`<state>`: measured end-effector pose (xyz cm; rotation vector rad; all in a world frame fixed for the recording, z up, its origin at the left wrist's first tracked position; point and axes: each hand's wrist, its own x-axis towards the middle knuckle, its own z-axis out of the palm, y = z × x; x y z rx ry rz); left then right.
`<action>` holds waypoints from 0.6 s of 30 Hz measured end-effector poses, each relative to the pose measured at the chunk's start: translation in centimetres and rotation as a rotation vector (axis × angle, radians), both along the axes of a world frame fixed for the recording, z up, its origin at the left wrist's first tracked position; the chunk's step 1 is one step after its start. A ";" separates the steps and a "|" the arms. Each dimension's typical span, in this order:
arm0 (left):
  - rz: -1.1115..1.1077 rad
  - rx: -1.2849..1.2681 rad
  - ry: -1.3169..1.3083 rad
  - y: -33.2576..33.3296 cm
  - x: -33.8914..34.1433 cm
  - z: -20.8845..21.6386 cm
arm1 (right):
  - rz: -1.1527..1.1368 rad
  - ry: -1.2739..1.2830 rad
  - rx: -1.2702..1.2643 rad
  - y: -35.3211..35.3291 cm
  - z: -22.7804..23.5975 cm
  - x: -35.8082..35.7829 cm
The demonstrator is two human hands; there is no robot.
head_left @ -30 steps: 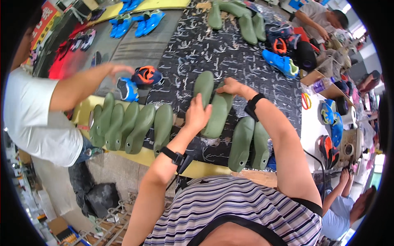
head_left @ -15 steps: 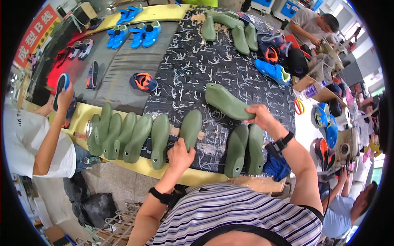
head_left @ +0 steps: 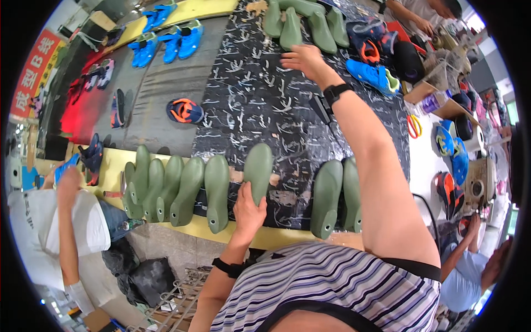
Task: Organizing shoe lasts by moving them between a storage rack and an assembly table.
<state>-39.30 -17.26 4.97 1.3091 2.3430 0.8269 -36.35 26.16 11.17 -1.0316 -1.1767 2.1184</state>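
Observation:
My left hand [head_left: 249, 213] is closed round the heel end of a green shoe last [head_left: 258, 166] at the table's near side, its sole facing up. Over the far part of the table, my right hand [head_left: 310, 62] is empty, its fingers stretched out. Just beyond its fingertips lies another green shoe last [head_left: 291, 30], among several more lasts [head_left: 321, 33] at the back. To the left of my left hand, a row of green lasts [head_left: 187, 191] lines the near edge. Two lasts [head_left: 327, 199] lie at near right, one partly hidden by my right arm.
Blue shoes [head_left: 373, 77] and a dark shoe pile lie at back right; more blue shoes [head_left: 182, 41] are at far left. A dark orange-lined shoe [head_left: 185, 110] sits mid-left. A co-worker in white [head_left: 72, 221] handles a blue shoe at left. Other people work at right.
My right hand has moved away to the far side and let go of its shoe last, which now lies with the back group. My left hand still grips its last in place.

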 end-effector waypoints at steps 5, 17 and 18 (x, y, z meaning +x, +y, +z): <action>-0.009 0.038 0.013 0.6 0.2 -1.1 | 0.513 -0.315 0.540 -12.0 0.2 6.1; -0.527 0.218 0.036 1.4 7.2 5.4 | 0.169 -0.786 0.133 -29.2 -0.6 33.6; -0.651 0.199 0.013 1.6 9.3 6.0 | 0.161 -0.671 0.019 -30.6 -1.2 32.7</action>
